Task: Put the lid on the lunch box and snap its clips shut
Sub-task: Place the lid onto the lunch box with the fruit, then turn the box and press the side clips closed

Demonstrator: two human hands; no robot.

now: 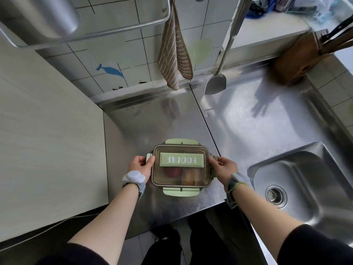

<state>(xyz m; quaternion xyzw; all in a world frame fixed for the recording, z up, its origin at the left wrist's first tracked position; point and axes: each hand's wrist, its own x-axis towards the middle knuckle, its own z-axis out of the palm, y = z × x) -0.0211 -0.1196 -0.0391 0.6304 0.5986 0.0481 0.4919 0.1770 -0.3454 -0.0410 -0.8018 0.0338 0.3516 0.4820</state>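
Note:
The lunch box (181, 177) sits on the steel counter near its front edge, with food visible through its see-through lid (205, 175). A green panel on the lid (180, 159) reads FOODIE upside down. The far green clip (181, 141) and the near green clip (181, 191) stick out flat. My left hand (140, 166) holds the left side clip (149, 158) between thumb and fingers. On the opposite end my right hand (225, 166) grips the right side clip (214, 158).
A steel sink (298, 184) lies to the right. A wooden knife block (298, 58) stands at the back right. A striped towel (174, 54) and a spatula (215, 84) hang at the tiled wall. A pale cabinet side (47, 131) rises on the left.

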